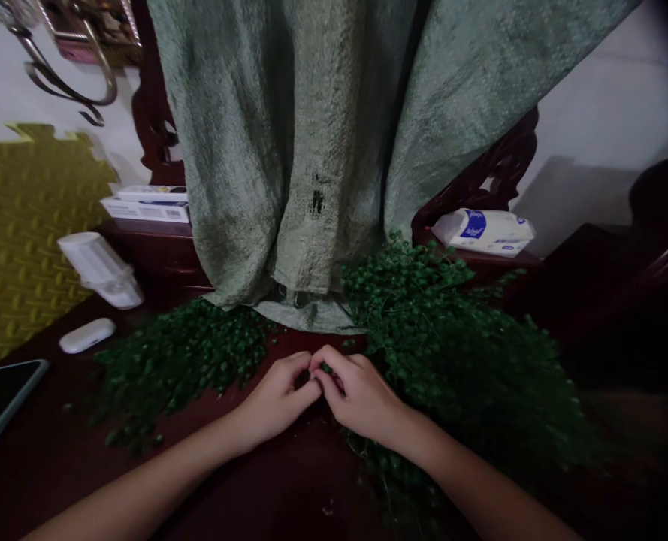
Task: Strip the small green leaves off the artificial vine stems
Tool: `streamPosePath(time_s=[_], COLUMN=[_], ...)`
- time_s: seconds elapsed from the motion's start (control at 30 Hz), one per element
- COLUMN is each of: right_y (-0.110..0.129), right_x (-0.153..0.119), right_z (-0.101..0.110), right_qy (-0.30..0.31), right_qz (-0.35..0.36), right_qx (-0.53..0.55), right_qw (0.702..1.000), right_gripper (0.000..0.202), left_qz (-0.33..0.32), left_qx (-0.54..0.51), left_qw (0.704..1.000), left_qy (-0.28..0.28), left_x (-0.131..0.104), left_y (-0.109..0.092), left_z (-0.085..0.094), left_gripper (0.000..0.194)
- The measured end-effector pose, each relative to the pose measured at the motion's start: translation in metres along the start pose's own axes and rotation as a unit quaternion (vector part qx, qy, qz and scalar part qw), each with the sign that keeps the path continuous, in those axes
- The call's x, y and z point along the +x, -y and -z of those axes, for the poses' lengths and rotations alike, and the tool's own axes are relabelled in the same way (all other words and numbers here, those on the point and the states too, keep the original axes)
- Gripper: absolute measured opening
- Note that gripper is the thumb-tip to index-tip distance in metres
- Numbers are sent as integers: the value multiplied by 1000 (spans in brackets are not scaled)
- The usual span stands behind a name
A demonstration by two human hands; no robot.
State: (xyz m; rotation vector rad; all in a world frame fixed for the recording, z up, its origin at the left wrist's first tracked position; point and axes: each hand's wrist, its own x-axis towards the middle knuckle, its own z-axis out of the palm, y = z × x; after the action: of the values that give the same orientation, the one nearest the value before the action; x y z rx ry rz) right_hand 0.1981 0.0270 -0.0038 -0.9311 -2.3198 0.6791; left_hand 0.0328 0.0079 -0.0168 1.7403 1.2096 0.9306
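My left hand (280,398) and my right hand (361,394) meet at the fingertips over the dark red tabletop (294,481). Both are closed in a pinch. A bit of green, like a small round berry, shows between the thumb and forefinger of the right. What the left fingers hold is too small to make out. Beside the left hand lies a heap of loose round green berries (192,346). Close to the right hand spreads a large bunch of thin green stems with similar berries (435,330), running down past the forearm.
A grey-green woven sack (334,150) drapes down behind the hands. To the left are a white plastic container (100,267), a white case (87,335), a phone (7,398) and flat boxes (147,204). A tissue pack (485,231) lies on the right ledge.
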Motion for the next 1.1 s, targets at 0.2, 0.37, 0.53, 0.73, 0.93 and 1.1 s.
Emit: streamPosePath(time_s=[0.2, 0.37, 0.53, 0.73, 0.93, 1.1], right_y=[-1, -6, -7, -8, -6, -2], right_x=[-2, -1, 3, 8, 9, 8], right_z=[-3, -4, -1, 2, 7, 6], right_qy=[4, -21, -93, -165, -157, -141], right_qz=[20, 33, 6, -64, -69, -31], right_qx=[-37, -92, -9, 34, 117, 111], right_qw=[999, 995, 996, 984, 978, 983], right_gripper=[15, 18, 16, 13, 10, 10], left_qz=[-14, -22, -47, 34, 172, 168], left_qx=[73, 125, 80, -162, -328, -338], left_qw=[997, 991, 994, 986, 928, 924], left_qy=[14, -35, -53, -35, -35, -53], left_x=[-1, -1, 3, 8, 5, 4], left_y=[1, 4, 4, 7, 4, 1], left_z=[-2, 2, 10, 7, 9, 9], left_gripper=[13, 16, 17, 14, 30, 29])
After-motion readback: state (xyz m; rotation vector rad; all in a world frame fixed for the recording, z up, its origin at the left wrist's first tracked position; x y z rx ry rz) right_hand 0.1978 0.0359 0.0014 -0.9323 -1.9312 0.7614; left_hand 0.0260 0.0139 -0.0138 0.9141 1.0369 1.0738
